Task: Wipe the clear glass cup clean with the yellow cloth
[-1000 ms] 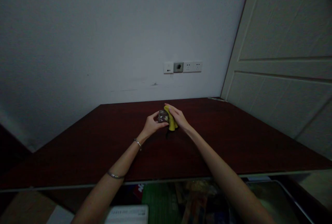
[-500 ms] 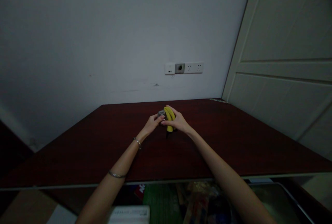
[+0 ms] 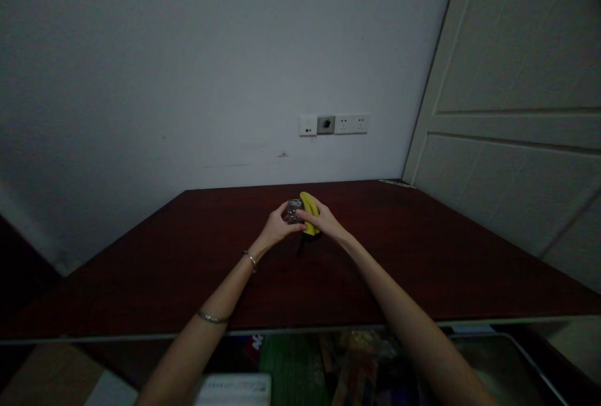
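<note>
Both my hands meet over the middle of a dark red table (image 3: 422, 255). My left hand (image 3: 276, 229) is closed round a small grey, shiny object (image 3: 294, 210) that I cannot name. My right hand (image 3: 323, 223) is closed on a yellow object (image 3: 308, 208), which looks like a folded cloth pressed against the grey object. A short dark strip hangs below the yellow object toward the table top. Two thin bracelets sit on my left forearm.
A white wall with a row of sockets (image 3: 333, 124) stands behind the table. A pale panelled door (image 3: 516, 130) closes off the right side. Below the table's near edge lie a white box (image 3: 232, 390), a green item (image 3: 291, 368) and other dim clutter.
The yellow object has turned in my right hand from hanging down to lying along the grey object. Both hands stay together at the same spot above the table.
</note>
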A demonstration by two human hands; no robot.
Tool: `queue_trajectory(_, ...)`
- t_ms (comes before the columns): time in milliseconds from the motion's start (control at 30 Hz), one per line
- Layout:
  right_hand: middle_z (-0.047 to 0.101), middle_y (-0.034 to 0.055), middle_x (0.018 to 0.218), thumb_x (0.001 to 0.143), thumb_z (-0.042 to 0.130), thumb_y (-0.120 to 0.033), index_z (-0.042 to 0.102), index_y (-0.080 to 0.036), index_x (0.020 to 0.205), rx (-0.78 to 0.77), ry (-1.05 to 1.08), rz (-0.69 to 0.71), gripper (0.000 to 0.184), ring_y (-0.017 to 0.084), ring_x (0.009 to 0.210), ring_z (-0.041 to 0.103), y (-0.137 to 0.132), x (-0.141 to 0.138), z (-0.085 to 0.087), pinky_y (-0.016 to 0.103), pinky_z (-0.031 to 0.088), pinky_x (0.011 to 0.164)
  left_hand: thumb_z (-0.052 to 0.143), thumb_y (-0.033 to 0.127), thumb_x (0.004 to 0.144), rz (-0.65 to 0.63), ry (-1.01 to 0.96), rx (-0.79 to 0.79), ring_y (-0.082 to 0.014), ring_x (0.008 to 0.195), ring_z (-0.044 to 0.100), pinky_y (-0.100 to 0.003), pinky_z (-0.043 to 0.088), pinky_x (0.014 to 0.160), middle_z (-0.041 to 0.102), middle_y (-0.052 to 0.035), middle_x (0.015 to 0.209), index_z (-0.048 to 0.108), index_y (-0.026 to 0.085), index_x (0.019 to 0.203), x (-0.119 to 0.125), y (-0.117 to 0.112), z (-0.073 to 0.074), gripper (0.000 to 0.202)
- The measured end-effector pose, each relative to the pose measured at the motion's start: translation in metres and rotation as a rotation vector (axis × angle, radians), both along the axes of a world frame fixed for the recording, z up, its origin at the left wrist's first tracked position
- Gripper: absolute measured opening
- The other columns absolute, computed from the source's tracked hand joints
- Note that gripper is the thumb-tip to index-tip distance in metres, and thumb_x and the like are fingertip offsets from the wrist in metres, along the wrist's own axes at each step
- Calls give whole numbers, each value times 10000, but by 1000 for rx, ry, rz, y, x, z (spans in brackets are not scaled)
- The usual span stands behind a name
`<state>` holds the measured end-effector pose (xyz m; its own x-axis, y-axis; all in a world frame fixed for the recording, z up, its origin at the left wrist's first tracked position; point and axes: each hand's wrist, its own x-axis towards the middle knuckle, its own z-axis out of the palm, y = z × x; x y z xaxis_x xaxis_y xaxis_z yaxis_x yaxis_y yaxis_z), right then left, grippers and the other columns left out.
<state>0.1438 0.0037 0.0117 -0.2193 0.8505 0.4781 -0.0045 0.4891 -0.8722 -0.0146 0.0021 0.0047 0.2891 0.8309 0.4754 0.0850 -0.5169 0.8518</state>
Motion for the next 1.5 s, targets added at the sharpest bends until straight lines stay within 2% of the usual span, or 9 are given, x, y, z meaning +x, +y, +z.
queue_trajectory(100,525,69,1263,759,540,-497,472,-222,1253,51,-13,-38,570,199,1155,492,1,1,0,362,341,1016,791,245,496,6,7,4,-223,940,599,-372,474,855,612,-118,1065,501,113,1124,1,-2,0,705)
queue_trajectory(200,554,60,1232,812,453,-508,515,-227,1217,93,-1,-60,497,197,1140,504,-1,1,2,370,352,1005,795,249,487,20,27,30,-228,940,599,-379,476,853,613,-121,1060,500,109,1131,2,-2,-2,722)
queue_trajectory(433,547,30,1243,769,564,-418,616,-270,1091,344,-66,-63,357,206,1184,459,-12,0,7,378,323,1022,784,254,512,47,-47,40,-223,949,597,-384,466,866,610,-129,1070,487,103,1140,6,-5,-2,711)
queue_trajectory(667,632,84,1114,788,516,-464,624,-183,1080,111,113,-126,419,219,1051,573,2,1,1,381,418,945,784,268,508,34,-13,67,-247,1000,578,-396,451,894,600,-135,1096,487,105,1143,13,-18,2,720)
queue_trajectory(767,624,89,1128,781,527,-467,627,-172,1074,110,122,-120,428,225,1068,563,0,1,2,376,412,951,782,280,513,43,20,93,-246,998,581,-387,455,892,606,-127,1086,474,112,1160,12,-18,1,736)
queue_trajectory(967,580,41,1203,754,587,-407,636,-228,1059,283,33,-78,357,205,1162,488,-15,1,10,360,319,1031,770,308,534,119,75,150,-244,1000,579,-390,449,896,606,-125,1092,455,112,1185,10,-15,-1,749)
queue_trajectory(1200,652,78,1075,749,576,-444,652,-182,1023,83,126,-127,386,229,1029,582,-2,0,4,380,423,930,769,357,530,177,227,284,-241,1062,549,-383,421,932,587,-104,1144,440,154,1216,8,-18,-2,787)
queue_trajectory(1400,548,50,1234,756,595,-339,656,-250,1018,393,-62,-106,284,211,1160,480,-17,0,7,372,337,1006,759,316,543,185,275,301,-234,1018,570,-362,446,885,589,-101,1136,429,156,1232,6,-14,-4,781)
queue_trajectory(1500,542,43,1236,746,606,-315,664,-264,997,431,-132,-142,263,206,1156,476,-20,-1,8,369,336,1003,747,306,564,161,272,295,-223,981,587,-342,464,849,602,-91,1113,439,158,1228,7,-14,-5,747)
